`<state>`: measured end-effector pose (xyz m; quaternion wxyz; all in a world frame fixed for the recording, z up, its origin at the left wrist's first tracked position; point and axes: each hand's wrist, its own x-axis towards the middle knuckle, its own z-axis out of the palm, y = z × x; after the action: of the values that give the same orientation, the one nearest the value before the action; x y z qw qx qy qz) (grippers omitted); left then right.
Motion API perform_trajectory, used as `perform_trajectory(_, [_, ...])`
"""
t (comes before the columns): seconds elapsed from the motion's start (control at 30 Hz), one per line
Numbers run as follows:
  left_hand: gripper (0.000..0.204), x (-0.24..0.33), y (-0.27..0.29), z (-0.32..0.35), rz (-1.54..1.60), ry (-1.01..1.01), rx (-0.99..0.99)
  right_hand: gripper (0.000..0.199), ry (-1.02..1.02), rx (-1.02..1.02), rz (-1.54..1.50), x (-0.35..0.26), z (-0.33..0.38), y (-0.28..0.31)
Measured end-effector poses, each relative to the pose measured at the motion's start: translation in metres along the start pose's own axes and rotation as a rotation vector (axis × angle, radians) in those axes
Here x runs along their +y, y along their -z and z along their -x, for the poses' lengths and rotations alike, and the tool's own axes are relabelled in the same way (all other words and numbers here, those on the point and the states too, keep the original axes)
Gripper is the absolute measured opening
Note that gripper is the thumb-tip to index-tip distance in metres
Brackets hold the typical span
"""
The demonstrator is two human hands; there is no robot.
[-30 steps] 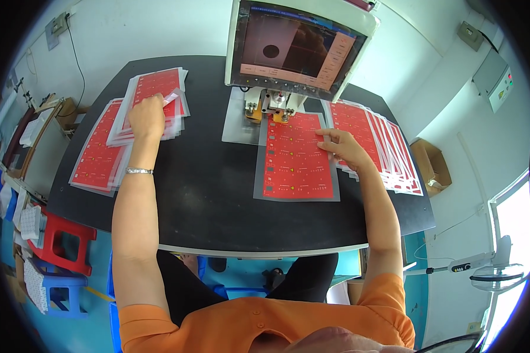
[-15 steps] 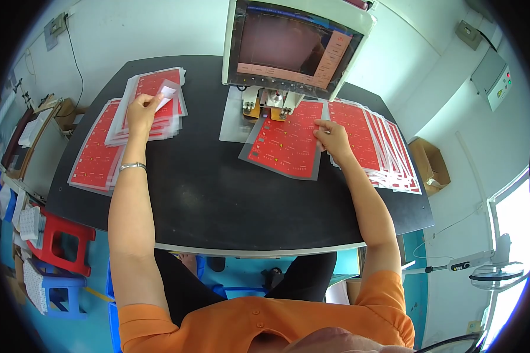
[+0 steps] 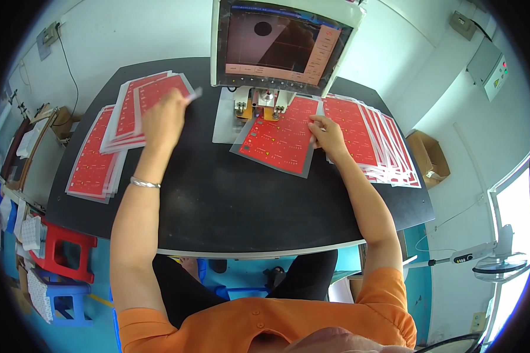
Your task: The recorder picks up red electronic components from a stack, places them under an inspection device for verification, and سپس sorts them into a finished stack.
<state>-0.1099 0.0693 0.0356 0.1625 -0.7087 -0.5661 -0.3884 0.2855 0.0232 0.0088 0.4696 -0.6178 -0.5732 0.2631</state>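
The left hand [image 3: 164, 117] is motion-blurred; the small pale piece [image 3: 194, 94] at its fingertips cannot be identified. The machine [image 3: 264, 105] hides the far edge of the red sheet [image 3: 280, 138]. Sheet print is too small to resolve. The right hand [image 3: 327, 130] covers the sheet's right edge.

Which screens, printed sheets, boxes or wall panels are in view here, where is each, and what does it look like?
Machine screen: table's far edge, rectangular, dark with pinkish panels.
Red sheet: under the machine head, right hand on its edge.
Left sheet stacks: red, white-bordered, left hand raised above them.
Right fanned stack: red sheets.
Cardboard box: floor, right of table.
Wall control box: grey.
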Motion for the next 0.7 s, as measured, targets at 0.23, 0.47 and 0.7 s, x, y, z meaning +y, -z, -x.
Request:
perform_trajectory(0.23, [0.013, 0.059, -0.007, 0.038, -0.003, -0.278, -0.315, 0.032, -0.12, -0.167, -0.115, -0.022, 0.018, 0.006])
perform_trajectory(0.47, [0.016, 0.051, -0.026, 0.045, -0.03, -0.42, -0.241, 0.036, -0.018, -0.121, 0.021, 0.0, 0.005, 0.004])
perform_trajectory(0.7, [0.008, 0.074, -0.012, 0.054, -0.081, -0.476, -0.284, 0.036, -0.004, 0.072, 0.148, -0.002, 0.003, -0.001])
